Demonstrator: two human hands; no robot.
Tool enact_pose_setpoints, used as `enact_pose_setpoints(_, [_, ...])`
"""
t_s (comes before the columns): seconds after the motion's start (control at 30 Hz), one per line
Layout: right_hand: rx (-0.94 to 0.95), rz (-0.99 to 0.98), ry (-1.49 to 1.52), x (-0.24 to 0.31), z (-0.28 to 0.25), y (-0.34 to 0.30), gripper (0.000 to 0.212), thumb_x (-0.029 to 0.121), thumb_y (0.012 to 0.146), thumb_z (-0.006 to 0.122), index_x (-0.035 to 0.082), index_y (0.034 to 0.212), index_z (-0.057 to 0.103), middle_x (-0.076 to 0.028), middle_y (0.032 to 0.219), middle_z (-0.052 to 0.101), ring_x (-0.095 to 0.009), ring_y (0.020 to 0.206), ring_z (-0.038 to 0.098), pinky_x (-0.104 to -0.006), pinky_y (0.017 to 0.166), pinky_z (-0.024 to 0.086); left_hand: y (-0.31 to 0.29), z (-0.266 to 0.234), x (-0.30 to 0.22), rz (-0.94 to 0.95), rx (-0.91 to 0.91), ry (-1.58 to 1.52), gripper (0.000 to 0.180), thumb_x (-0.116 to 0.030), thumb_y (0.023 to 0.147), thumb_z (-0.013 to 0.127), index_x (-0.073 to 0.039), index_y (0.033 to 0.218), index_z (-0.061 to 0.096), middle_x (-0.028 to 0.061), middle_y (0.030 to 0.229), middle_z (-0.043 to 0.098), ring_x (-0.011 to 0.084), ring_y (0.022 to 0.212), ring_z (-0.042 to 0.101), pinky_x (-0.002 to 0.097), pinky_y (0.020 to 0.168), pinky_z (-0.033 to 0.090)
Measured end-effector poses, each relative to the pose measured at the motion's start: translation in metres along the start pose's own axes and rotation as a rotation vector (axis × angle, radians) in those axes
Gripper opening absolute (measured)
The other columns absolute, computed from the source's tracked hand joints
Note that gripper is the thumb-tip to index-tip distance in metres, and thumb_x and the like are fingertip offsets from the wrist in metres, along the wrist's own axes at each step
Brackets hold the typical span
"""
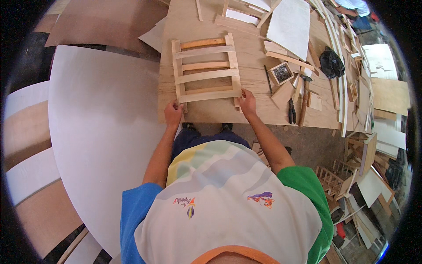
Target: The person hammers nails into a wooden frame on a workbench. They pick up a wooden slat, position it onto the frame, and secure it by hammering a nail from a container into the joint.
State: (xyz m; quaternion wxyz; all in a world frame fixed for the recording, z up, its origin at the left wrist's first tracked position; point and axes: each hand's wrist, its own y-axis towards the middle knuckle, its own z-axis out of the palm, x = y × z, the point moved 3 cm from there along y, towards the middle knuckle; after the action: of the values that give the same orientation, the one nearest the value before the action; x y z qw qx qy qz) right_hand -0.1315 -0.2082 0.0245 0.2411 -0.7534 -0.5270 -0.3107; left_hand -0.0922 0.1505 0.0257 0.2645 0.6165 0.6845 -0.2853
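A small slatted wooden frame (205,76) lies on the plywood workbench (259,108), with several crosswise slats between two side rails. My left hand (173,113) is at its near left corner, thumb and fingers closed on the end of the rail. At the near right corner, my right hand (247,103) grips the other side's end with fingers closed round it. Both forearms reach forward from the bench's front edge. The undersides of the fingers are partly hidden by the wood.
Right of the frame are a hammer (304,99), black-handled pliers (292,111), a wooden box of nails (281,73) and a black plastic bag (331,63). A white panel (288,28) and another wooden frame (246,13) lie farther back. A large white sheet (99,132) fills the left side.
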Motion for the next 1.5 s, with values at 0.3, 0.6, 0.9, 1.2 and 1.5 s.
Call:
enact_pose_setpoints(0.3, [-0.066,-0.092,-0.140,-0.021,0.009,-0.005,0.040,0.009,0.078,0.068,0.002,0.117,0.059,-0.018,0.102,0.066,-0.030,0.090,0.066,-0.0370,0.080,0.052,-0.001,0.000,-0.007,0.064,0.013,-0.002,0.032,-0.017,0.074,0.072,-0.001,0.101,0.068,0.0135,0.077,0.059,0.0272,0.072,0.060,0.0373,0.069,0.048])
enact_pose_setpoints(0.6, [0.001,0.072,0.067,-0.017,-0.001,-0.004,0.033,0.010,0.078,0.067,0.001,0.110,0.064,-0.016,0.096,0.069,-0.025,0.087,0.068,-0.0337,0.075,0.054,-0.010,0.005,0.003,0.108,-0.023,-0.013,0.023,-0.013,0.074,0.069,-0.001,0.094,0.068,0.0144,0.075,0.061,0.0292,0.069,0.060,0.0382,0.066,0.048])
enact_pose_setpoints(0.9, [-0.029,0.234,0.074,-0.023,0.007,0.005,0.028,0.017,0.080,0.068,0.003,0.105,0.068,-0.010,0.089,0.071,-0.017,0.080,0.067,-0.0309,0.073,0.053,-0.005,0.003,0.000,0.036,0.013,-0.092,0.031,-0.012,0.074,0.069,-0.001,0.102,0.067,0.0151,0.078,0.066,0.0241,0.069,0.064,0.0348,0.067,0.050])
enact_pose_setpoints(1.2, [-0.020,0.173,0.091,-0.025,0.007,0.001,0.028,0.019,0.082,0.069,0.002,0.104,0.068,-0.010,0.089,0.071,-0.016,0.079,0.067,-0.0291,0.073,0.052,-0.009,0.007,0.019,-0.011,0.011,-0.082,0.029,-0.014,0.075,0.067,0.000,0.101,0.068,0.0147,0.079,0.066,0.0263,0.073,0.065,0.0364,0.071,0.050])
enact_pose_setpoints(1.5, [-0.061,0.151,0.117,-0.029,0.006,-0.001,0.029,0.019,0.081,0.069,0.002,0.105,0.068,-0.010,0.088,0.071,-0.017,0.079,0.067,-0.0293,0.073,0.052,-0.012,0.004,0.000,-0.066,0.007,-0.109,0.024,-0.013,0.076,0.067,0.001,0.095,0.068,0.0175,0.082,0.067,0.0269,0.074,0.066,0.0353,0.070,0.050])
